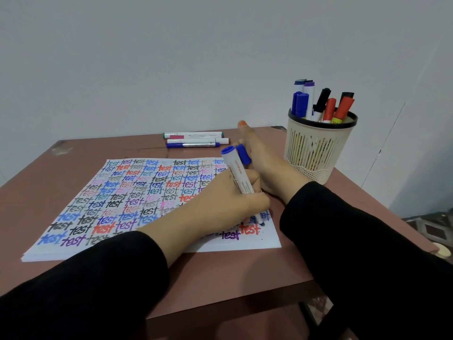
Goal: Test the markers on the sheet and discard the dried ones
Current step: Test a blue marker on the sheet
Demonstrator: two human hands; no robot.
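A white sheet (81, 246) covered with rows of the word "test" in many colours lies on the brown table (245, 278). My left hand (220, 200) grips a white marker with a blue end (239, 176). The marker leans back, and its tip touches the sheet near the lower right corner. My right hand (264, 165) rests on the table just right of the sheet and holds the marker's blue cap (244, 155) between its fingers, with the thumb raised.
A cream mesh cup (316, 150) with a black rim holds several blue, purple, black and red markers at the table's right back corner. Several capped markers (193, 140) lie side by side at the back edge. The table's right edge runs close to the cup.
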